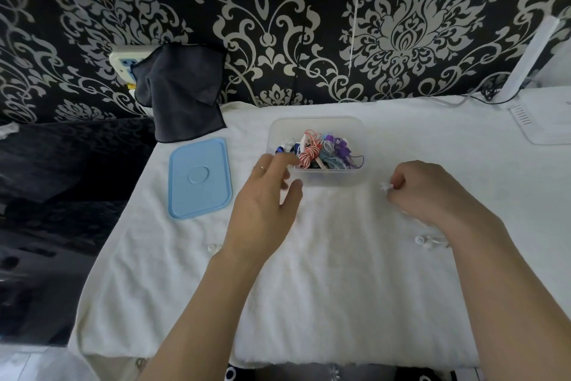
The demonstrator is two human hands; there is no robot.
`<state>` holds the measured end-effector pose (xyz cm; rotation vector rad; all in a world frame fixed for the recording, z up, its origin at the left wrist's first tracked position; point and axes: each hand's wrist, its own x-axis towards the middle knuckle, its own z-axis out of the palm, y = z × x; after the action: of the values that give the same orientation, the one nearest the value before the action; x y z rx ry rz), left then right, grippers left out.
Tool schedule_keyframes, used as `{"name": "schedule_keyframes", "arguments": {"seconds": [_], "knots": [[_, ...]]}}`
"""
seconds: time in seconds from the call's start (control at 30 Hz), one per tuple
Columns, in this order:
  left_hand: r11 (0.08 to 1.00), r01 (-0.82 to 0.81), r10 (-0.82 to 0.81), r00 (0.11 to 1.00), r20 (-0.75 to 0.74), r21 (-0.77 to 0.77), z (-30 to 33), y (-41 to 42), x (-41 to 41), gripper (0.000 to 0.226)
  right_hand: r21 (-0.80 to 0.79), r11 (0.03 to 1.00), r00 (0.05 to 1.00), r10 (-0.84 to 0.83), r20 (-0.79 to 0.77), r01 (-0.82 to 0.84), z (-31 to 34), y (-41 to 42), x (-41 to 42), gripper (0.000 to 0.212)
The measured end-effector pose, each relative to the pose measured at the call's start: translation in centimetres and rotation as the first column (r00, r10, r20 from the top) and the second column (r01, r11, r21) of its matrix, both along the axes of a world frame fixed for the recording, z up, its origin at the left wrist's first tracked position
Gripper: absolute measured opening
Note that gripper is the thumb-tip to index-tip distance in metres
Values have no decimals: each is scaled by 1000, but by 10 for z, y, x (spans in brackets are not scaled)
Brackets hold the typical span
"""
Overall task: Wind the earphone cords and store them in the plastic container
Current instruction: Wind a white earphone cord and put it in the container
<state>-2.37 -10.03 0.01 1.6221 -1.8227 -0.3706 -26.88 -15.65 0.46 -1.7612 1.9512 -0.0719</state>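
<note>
On white towel (309, 272), R hand (432, 192) pinches clear earphone cord (386, 186) for winding, L hand (265, 195) open w/ relaxed fingers beside container (315, 178), prob. to steady it.

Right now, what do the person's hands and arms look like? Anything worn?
Both forearms are bare, with no sleeves in view. The left hand wears a thin ring on one finger. The right hand shows no ring, watch or glove. No wristbands or markings are visible on either arm.
</note>
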Motion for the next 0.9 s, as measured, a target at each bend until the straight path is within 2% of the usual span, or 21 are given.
{"name": "schedule_keyframes", "arguments": {"seconds": [0.07, 0.13, 0.2, 0.27, 0.33, 0.4, 0.5, 0.6, 0.67, 0.77, 0.9], "knots": [[991, 94, -74, 980, 184, -101, -2, -5, -3, 36, 19, 1000, 993, 11, 116, -13, 5, 1, 8, 8], [986, 153, -119, 928, 354, -71, -11, -8, -5, 44, 53, 996, 971, 50, 236, -65, 12, 5, 20, 3], [997, 74, -71, 893, 444, 11, -17, -7, -7, 52, 94, 987, 926, 90, 366, -133, 17, 9, 33, 3], [996, -72, 45, 896, 442, 44, -19, -7, -2, 59, 138, 971, 866, 103, 490, -193, 22, 13, 44, 6], [989, -140, 109, 912, 395, 50, -17, -8, 6, 61, 192, 956, 793, 61, 606, -221, 25, 16, 54, 11], [994, -101, 84, 947, 310, 41, -14, -8, 10, 56, 229, 948, 729, 7, 684, -223, 26, 18, 63, 17], [999, -29, 27, 998, 57, 28, 0, -1, 7, 38, 245, 948, 658, -53, 751, -203, 26, 18, 72, 19], [996, -33, 49, 977, -207, 79, 17, 8, 9, 16, 254, 946, 591, -89, 802, -203, 27, 19, 77, 20], [976, 5, 71, 936, -344, 216, 23, 13, 16, 17, 264, 941, 543, -112, 832, -211, 28, 20, 81, 22], [914, 106, 77, 903, -424, 391, 23, 19, 27, 22, 262, 935, 506, -111, 855, -238, 27, 20, 86, 24], [907, 125, 62, 905, -420, 402, 23, 23, 36, 17, 259, 924, 491, -94, 866, -282, 26, 23, 93, 26]]}}
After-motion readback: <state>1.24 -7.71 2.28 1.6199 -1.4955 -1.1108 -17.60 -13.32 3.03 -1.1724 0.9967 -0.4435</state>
